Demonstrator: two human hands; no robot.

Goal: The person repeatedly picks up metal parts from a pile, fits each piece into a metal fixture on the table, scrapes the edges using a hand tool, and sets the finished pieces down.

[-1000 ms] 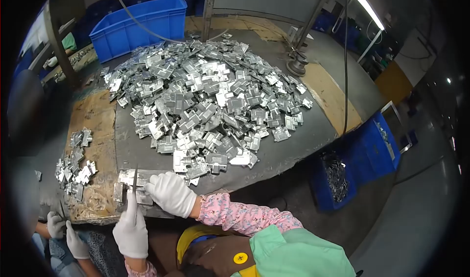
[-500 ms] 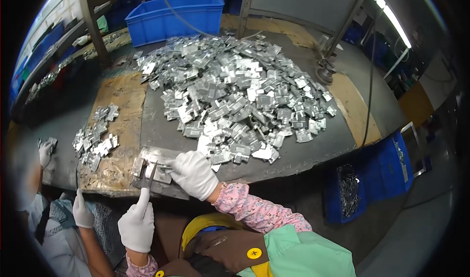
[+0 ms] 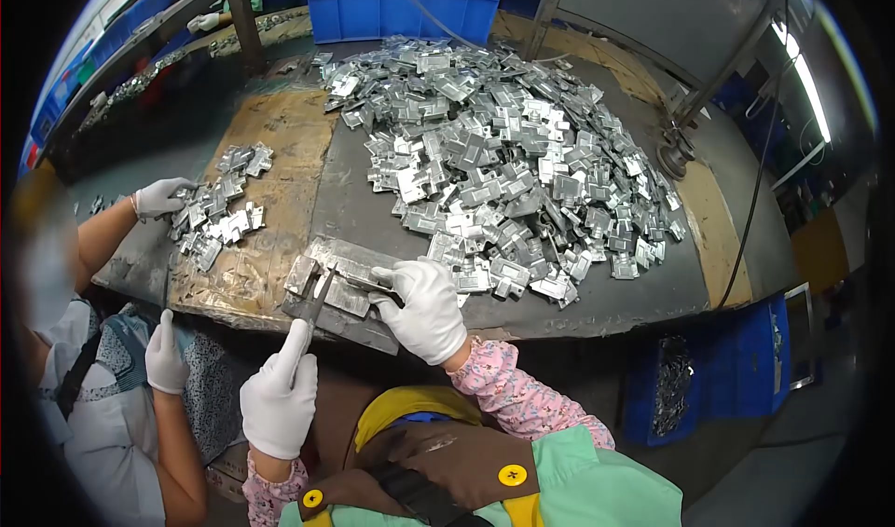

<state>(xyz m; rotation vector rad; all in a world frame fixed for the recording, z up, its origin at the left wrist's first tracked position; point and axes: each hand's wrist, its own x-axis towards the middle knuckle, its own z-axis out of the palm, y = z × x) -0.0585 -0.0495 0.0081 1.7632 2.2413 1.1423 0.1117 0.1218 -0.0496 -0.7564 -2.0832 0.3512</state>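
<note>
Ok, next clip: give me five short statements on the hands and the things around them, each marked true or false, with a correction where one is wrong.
1. The wearer's left hand holds a thin, pointed tool. True.
2. The wearer's right hand is bare. False: it wears a white glove, as the left one does.
3. The blue bin stands beyond the large pile of metal parts. True.
4. A co-worker's hand is at the smaller heap. True.
5. The wearer's sleeves are plain blue. False: they are pink with a floral pattern.
</note>
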